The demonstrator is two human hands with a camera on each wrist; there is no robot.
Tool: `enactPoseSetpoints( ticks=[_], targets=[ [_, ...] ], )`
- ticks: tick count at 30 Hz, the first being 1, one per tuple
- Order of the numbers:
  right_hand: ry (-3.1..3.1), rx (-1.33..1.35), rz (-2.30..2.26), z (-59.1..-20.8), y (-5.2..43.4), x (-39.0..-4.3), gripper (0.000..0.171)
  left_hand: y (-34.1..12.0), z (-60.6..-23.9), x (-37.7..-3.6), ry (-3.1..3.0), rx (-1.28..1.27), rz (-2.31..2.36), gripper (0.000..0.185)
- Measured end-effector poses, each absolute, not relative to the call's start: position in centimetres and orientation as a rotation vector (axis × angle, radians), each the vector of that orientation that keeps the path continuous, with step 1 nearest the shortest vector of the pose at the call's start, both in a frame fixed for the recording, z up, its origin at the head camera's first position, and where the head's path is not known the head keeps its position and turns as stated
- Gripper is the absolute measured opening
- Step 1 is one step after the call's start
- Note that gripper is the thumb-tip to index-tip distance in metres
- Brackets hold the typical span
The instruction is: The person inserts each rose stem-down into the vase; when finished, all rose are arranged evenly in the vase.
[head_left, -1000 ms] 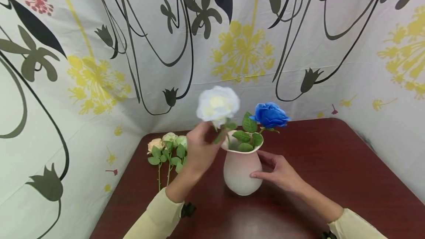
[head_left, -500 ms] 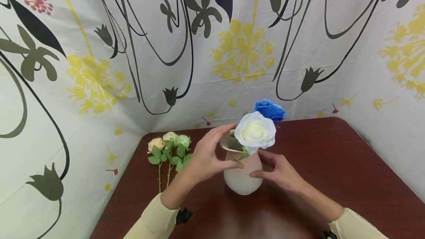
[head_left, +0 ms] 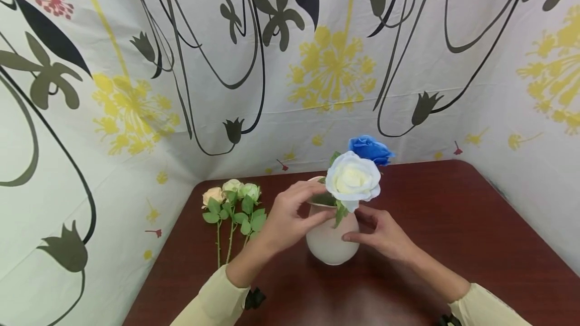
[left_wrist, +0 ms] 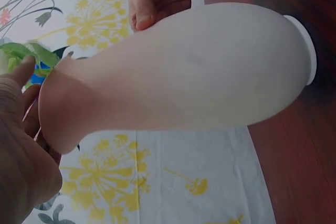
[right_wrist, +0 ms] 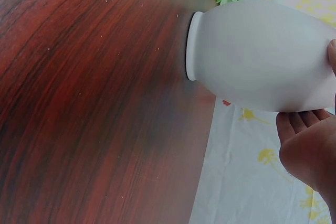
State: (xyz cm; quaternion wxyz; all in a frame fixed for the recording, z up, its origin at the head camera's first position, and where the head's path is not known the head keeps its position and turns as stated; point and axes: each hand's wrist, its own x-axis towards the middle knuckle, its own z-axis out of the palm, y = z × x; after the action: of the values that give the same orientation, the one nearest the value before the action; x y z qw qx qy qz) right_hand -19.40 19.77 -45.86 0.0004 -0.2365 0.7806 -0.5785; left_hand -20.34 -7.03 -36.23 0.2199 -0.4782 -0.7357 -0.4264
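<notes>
A pale pinkish-white vase (head_left: 333, 245) stands upright on the table, with a white rose (head_left: 353, 180) leaning over the near side of its rim and a blue rose (head_left: 370, 150) behind. My left hand (head_left: 292, 215) is at the vase's mouth, thumb and fingers spread apart beside the white rose's petals and hanging leaf. In the left wrist view, the left thumb lies against green leaves (left_wrist: 31, 52) at the rim. My right hand (head_left: 385, 233) holds the vase's right side, thumb in front and fingers behind. Both stems inside the vase are hidden.
Several cream and pale green roses (head_left: 231, 192) with leafy stems lie on the table's left side, partly behind my left forearm. The dark red-brown wooden table (head_left: 453, 225) meets a white cloth (head_left: 204, 89) printed with flowers at its back and sides.
The white rose has gone from upright above the vase's left side to leaning over its front right. My left hand has lowered, spread, then moved closer to the bloom. The right hand stays put.
</notes>
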Motion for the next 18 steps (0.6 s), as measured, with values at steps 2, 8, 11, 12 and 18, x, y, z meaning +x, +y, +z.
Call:
enactPoseSetpoints(
  ticks=[2,8,11,12,18],
  targets=[
    [2.436,-0.748,-1.828,-45.9,19.8,-19.4,0.064,-6.7,-36.2,-20.2,-2.030,-1.314,-1.157,0.038],
    [2.422,-0.745,-1.842,-45.9,19.8,-19.4,0.064,-5.9,-36.1,-20.0,-2.041,-1.234,-1.079,0.021],
    [2.427,-0.734,-1.843,-45.9,19.8,-19.4,0.062,-5.5,-36.2,-20.0,-2.036,-1.195,-1.044,0.018],
    [2.429,-0.731,-1.843,-45.9,19.8,-19.4,0.062,-5.4,-36.2,-20.0,-2.033,-1.184,-1.038,0.017],
    [2.413,-0.718,-1.864,-45.9,19.7,-19.3,0.060,-4.6,-36.2,-20.0,-2.040,-1.117,-1.001,0.014]
  ],
)
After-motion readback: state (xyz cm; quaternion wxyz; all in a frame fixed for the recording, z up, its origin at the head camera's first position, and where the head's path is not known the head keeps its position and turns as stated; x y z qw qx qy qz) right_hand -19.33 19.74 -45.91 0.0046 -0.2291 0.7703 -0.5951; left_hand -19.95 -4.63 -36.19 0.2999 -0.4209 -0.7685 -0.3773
